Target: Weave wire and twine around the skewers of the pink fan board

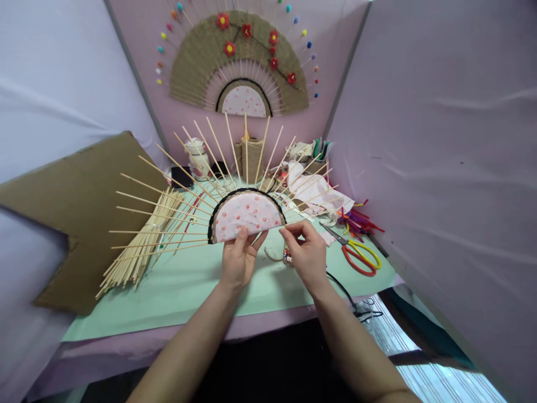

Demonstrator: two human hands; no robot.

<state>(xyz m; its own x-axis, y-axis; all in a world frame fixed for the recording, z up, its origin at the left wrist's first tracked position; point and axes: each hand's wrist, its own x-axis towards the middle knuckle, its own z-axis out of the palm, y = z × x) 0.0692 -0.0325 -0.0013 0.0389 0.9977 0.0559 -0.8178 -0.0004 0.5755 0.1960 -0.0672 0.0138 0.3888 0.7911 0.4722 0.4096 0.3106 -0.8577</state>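
Note:
A half-round fan base [251,212], covered in white cloth with small pink flowers and edged in black braid, is held up over the table. Thin wooden sticks [197,187] spread out from its curved edge like rays. My left hand [241,254] grips the straight lower edge, thumb in front and fingers behind. At the base's right corner, my right hand [306,246] has thumb and forefinger pinched together; what lies between the fingertips is too small to make out.
A bundle of sticks [145,240] lies at left by a large cardboard piece [92,201]. Scissors [356,254] with red and yellow handles and colourful pipe cleaners [361,221] lie at right. Twine [253,159] and a white jar [198,158] stand behind; a finished fan [239,61] hangs on the wall.

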